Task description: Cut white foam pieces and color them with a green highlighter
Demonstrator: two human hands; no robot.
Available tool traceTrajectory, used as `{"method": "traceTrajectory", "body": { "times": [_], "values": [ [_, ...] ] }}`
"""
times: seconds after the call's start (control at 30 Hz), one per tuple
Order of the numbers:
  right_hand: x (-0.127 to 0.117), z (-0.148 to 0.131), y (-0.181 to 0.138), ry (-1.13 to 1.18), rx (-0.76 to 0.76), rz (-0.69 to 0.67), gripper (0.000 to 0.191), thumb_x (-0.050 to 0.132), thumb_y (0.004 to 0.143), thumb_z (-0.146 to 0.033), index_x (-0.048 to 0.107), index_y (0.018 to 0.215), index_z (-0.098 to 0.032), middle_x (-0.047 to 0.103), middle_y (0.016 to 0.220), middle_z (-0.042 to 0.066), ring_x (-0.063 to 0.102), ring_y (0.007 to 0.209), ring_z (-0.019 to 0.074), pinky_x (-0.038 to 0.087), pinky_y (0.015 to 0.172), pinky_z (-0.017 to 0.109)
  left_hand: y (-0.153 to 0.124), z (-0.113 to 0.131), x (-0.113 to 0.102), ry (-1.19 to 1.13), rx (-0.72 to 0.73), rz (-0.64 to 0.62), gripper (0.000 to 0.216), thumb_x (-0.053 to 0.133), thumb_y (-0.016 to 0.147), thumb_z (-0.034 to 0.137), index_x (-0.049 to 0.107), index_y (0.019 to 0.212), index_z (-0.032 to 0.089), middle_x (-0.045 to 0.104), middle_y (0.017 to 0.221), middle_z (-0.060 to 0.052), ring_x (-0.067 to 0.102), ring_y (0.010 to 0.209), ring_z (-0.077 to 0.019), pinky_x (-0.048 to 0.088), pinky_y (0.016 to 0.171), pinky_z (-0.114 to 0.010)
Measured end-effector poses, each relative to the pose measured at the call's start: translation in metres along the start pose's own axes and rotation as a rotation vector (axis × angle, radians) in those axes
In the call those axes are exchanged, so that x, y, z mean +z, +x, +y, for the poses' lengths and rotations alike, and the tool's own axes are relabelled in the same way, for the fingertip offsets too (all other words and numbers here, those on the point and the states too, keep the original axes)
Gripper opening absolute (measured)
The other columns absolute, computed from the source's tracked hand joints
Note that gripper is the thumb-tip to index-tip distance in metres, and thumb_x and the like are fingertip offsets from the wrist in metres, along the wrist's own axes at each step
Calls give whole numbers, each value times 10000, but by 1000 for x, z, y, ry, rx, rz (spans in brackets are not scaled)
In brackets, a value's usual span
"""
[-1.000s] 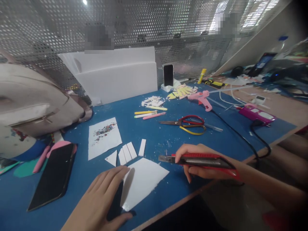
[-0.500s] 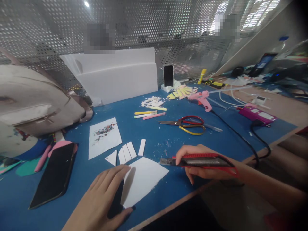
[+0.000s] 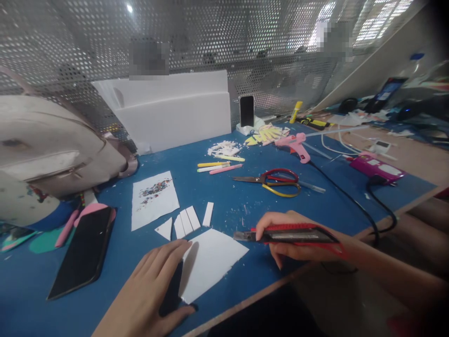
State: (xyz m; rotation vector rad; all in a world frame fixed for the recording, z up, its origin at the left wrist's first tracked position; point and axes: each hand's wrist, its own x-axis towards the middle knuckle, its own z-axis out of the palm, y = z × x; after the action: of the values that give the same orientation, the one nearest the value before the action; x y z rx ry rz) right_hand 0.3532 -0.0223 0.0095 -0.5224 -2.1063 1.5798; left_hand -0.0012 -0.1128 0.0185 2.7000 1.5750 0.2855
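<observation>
A four-sided piece of white foam board [image 3: 215, 262] lies near the table's front edge. My left hand [image 3: 150, 281] holds its left side between fingers and thumb, fingertips at the upper left corner, thumb by the lower one. In my right hand [image 3: 280, 229] is a red utility knife [image 3: 298, 235], fingers closed round its body. Its blade end points left, close to the board's right corner; whether it touches cannot be told. Behind the board lie several cut white strips [image 3: 187, 222], a separate strip [image 3: 208, 214] and a white triangle [image 3: 164, 229].
Scissors [image 3: 264, 180], several pens [image 3: 224, 167] and a pink glue gun [image 3: 294, 145] with a black cord lie farther back. A paper with coloured bits [image 3: 154, 201], a black phone [image 3: 84, 248] and a beige bag [image 3: 59, 140] are left. White boards [image 3: 175, 117] stand behind.
The view has shifted slightly, so things appear a little farther right. Both hands, the knife and the foam board keep their positions relative to one another.
</observation>
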Motion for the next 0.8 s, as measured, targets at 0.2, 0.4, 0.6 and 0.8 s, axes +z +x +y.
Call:
{"method": "traceTrajectory", "body": {
  "times": [0.2,0.4,0.6,0.8],
  "values": [
    [0,-2,0,-10,23,6,276,610,895,-222,535,1156,-169,702,693,1,670,607,123,500,602,214,1,4,-3,-45,-15,-3,745,625,823,486,271,1455,316,565,1362,-79,607,1163,-280,577,895,-439],
    [-1,-18,3,-15,66,27,235,544,942,-334,550,1108,-169,681,678,18,659,623,142,504,645,260,2,8,-8,-62,-34,2,718,601,844,451,270,1463,304,540,1390,-84,589,1191,-283,563,923,-455],
    [-2,-33,3,51,50,130,256,553,937,-410,512,958,-158,554,512,-56,529,428,82,426,518,214,6,8,-13,-65,69,-49,735,596,851,359,234,1486,279,502,1433,-86,543,1261,-269,538,971,-436],
    [-1,-32,2,29,-47,315,192,542,948,-361,516,966,-172,534,517,-74,485,386,57,345,454,179,27,1,-11,-188,161,-120,837,654,800,282,188,1495,306,439,1489,-71,437,1356,-284,448,1058,-497]
  ]
}}
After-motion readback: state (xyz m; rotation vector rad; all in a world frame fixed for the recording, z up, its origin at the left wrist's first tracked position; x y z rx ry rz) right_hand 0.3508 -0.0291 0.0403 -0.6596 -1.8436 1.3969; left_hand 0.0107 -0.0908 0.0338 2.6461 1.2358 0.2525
